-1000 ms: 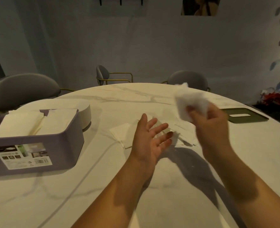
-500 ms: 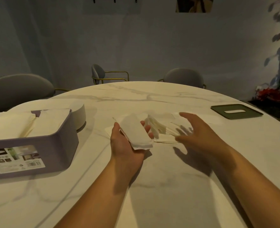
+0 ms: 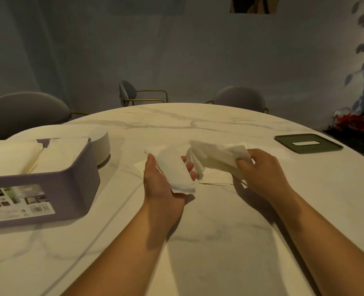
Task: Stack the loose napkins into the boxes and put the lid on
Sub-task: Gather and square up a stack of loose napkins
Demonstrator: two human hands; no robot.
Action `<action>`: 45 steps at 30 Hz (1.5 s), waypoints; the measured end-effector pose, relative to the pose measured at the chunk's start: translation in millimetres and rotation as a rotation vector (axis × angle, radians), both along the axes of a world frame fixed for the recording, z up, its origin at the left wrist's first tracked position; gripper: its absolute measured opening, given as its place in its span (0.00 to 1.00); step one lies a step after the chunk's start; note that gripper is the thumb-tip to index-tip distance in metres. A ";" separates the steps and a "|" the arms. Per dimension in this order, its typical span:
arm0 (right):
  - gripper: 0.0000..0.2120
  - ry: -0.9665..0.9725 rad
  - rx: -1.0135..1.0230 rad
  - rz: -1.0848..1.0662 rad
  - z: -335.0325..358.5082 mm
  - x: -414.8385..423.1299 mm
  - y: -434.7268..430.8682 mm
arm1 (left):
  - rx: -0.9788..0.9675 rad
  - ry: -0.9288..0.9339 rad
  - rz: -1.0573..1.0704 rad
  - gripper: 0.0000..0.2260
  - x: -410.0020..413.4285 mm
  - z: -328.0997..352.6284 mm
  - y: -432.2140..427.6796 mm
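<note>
Napkin in palm: folded napkin (image 3: 175,167) is lying lengthwise across the upturned left hand (image 3: 161,184), above the table near its middle.
Left grip: thumb and fingertips are curling up at either long edge of the folded napkin, cradling it loosely (paper is covering most of the palm).
Bunch: a fanned napkin bunch (image 3: 213,159) is hanging tilted above the table, its free edges splaying out just beside the left hand's fingertips.
Right grip: right hand (image 3: 262,171) is pinching the right end of the napkin bunch, fingers curling down over it, knuckles up.
Loose sheets: a few flat loose napkins (image 3: 216,179) are lying on the table under the bunch, between the two hands.
Box: purple box (image 3: 55,189) is sitting at the left, well apart from the hands, open at the top; two stacks of boxed napkins (image 3: 16,159) are filling it to the rim, and a printed label is facing the camera.
Lid: green lid (image 3: 305,144) with a slot is lying flat at the far right.
Behind box: white round container (image 3: 102,144) is standing just behind the purple box; contact cannot be told.
Table: round marble table (image 3: 198,253) is carrying all of this; grey chairs (image 3: 23,112) are standing around its far side.
</note>
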State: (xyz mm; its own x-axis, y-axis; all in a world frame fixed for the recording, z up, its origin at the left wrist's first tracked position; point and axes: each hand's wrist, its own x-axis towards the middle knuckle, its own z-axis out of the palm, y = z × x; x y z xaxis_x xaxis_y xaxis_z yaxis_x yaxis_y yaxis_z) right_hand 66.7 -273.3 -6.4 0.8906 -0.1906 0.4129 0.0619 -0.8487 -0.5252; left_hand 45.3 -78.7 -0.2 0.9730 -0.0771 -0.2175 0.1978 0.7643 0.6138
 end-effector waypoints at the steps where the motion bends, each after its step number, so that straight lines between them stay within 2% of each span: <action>1: 0.11 -0.006 0.065 0.005 1.7 -1.3 1.1 | 0.003 0.002 -0.001 0.28 -0.3 0.0 0.4; 5: 0.13 -0.017 0.560 0.048 1.9 -4.4 0.6 | 0.011 0.017 0.019 0.29 -1.0 0.5 1.1; 12: 0.08 0.079 1.241 -0.228 15.0 -0.9 -7.6 | 0.035 0.014 0.006 0.28 -3.6 4.3 -1.9; 15: 0.14 0.042 1.445 -0.286 22.9 -4.7 -11.7 | 0.030 0.007 0.013 0.27 -5.8 6.0 -3.8; 16: 0.17 0.000 1.460 -0.292 25.1 -5.0 -11.7 | 0.025 0.009 0.006 0.27 -7.5 7.2 -5.2; 17: 0.18 -0.042 1.393 -0.298 27.1 -5.3 -11.2 | 0.022 0.010 -0.004 0.27 -9.2 8.2 -6.8; 19: 0.17 -0.167 1.127 -0.262 30.3 -7.2 -5.7 | 0.009 0.000 -0.042 0.27 -13.3 11.3 -11.8; 21: 0.11 -0.300 0.885 -0.095 34.1 -15.2 9.1 | 0.007 -0.007 -0.079 0.25 -16.7 12.3 -17.4; 23: 0.07 -0.348 0.626 0.105 33.6 -24.2 26.9 | -0.009 -0.007 -0.129 0.26 -19.4 12.9 -21.5; 25: 0.08 -0.277 0.313 0.301 28.4 -31.6 43.6 | -0.042 -0.028 -0.178 0.28 -20.6 13.5 -22.1; 27: 0.10 -0.162 0.090 0.493 23.5 -37.0 56.5 | -0.084 -0.045 -0.191 0.30 -20.6 14.5 -19.2; 30: 0.12 -0.036 0.001 0.647 19.2 -37.8 60.6 | -0.169 -0.051 -0.169 0.26 -17.5 12.7 -12.1; 33: 0.09 -0.004 0.102 0.679 20.6 -41.9 61.4 | -0.186 -0.009 -0.109 0.20 -14.2 10.5 -8.0; 35: 0.05 -0.086 0.364 0.634 27.0 -45.3 63.3 | -0.189 0.012 -0.130 0.18 -15.3 11.6 -7.0; 37: 0.05 -0.197 0.598 0.460 32.1 -40.1 58.7 | -0.171 -0.005 -0.164 0.16 -16.3 10.8 -6.9; 38: 0.05 -0.190 0.691 0.328 34.7 -36.7 55.0 | -0.159 -0.020 -0.193 0.16 -17.4 10.3 -7.1; 40: 0.02 0.026 0.948 0.137 37.8 -29.2 45.5 | -0.148 -0.029 -0.255 0.17 -17.1 7.5 -6.3; 43: 0.12 0.444 1.194 0.096 39.0 -27.7 38.8 | -0.114 -0.025 -0.318 0.19 -15.7 4.2 -7.5; 45: 0.18 0.575 1.317 0.150 39.3 -32.4 39.7 | -0.093 -0.041 -0.366 0.19 -18.2 5.1 -9.6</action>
